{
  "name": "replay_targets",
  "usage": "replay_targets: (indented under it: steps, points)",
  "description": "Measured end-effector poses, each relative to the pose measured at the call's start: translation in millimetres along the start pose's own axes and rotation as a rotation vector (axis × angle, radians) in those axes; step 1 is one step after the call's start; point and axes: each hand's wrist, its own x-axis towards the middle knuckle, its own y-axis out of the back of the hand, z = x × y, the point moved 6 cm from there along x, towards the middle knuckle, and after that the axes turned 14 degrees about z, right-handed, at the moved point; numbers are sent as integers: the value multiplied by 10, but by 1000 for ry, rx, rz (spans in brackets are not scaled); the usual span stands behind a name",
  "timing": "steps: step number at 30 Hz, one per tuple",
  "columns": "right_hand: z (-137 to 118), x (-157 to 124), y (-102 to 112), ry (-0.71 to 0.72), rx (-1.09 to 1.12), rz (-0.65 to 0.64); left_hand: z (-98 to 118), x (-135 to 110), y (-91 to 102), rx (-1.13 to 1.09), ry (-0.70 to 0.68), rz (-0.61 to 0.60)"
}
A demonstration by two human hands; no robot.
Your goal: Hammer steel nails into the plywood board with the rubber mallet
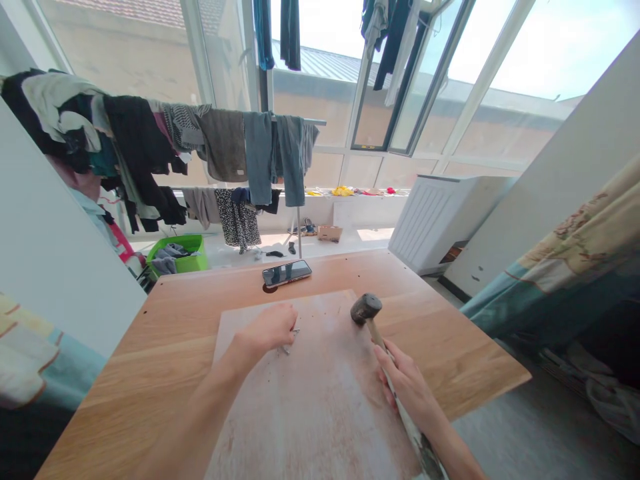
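My right hand point(407, 387) is wrapped round the wooden handle of a hammer point(366, 308), whose dark head rests low over a pale worn board point(320, 407). My left hand point(270, 328) is curled on the board with its fingers pinched on a small metal piece point(289, 344), probably a nail, too small to name surely. The board lies on a wooden table point(165, 347). The hammer head is about a hand's width to the right of my left hand.
A phone point(287, 273) lies face up at the table's far edge. Beyond stand a drying rack with hanging clothes point(225, 147), a green basket point(177, 253), a white appliance point(440, 213) and large windows. Patterned fabric point(575, 273) hangs to the right.
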Motion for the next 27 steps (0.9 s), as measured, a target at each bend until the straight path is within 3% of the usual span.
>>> replay_targets:
  steps: [7,11,15,19,27]
  points:
    - [-15,-5,-6,-2,10,7,22,102,-64,-19,7,63]
    - [1,-3,-3,-4,18,7,126,233,-178,-333,12,194]
    - [8,6,0,-7,14,13,152,344,-454,-558,107,342]
    - [-4,4,-1,-9,5,15,144,355,-657,-556,128,361]
    - [-16,-9,6,-18,10,34,93,356,-651,-530,105,367]
